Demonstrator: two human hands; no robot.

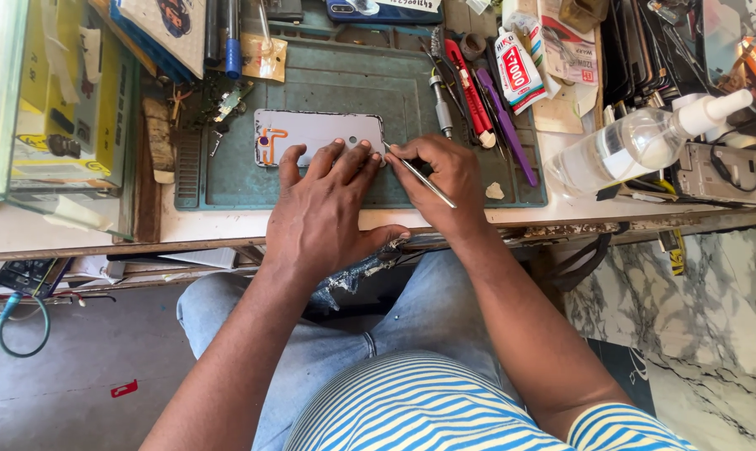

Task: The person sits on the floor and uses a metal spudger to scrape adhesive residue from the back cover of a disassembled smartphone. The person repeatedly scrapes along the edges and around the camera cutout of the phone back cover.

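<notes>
Big teal work mat point(328, 83) covers the bench, and the phone back panel point(315, 134) lies face-down on it near the middle. Left hand point(323, 200) is spread flat, pinning the panel's near edge. Right hand point(445, 171) pinches thin metal tweezers point(424, 179), tip at the panel's right corner. Honestly, if that tip slips it could gouge the panel or jab those pinning fingers.

Cluttered workbench point(227, 225), worn front edge; grey concrete floor point(85, 376) left, marble-patterned floor point(712, 309) right; daylight.
</notes>
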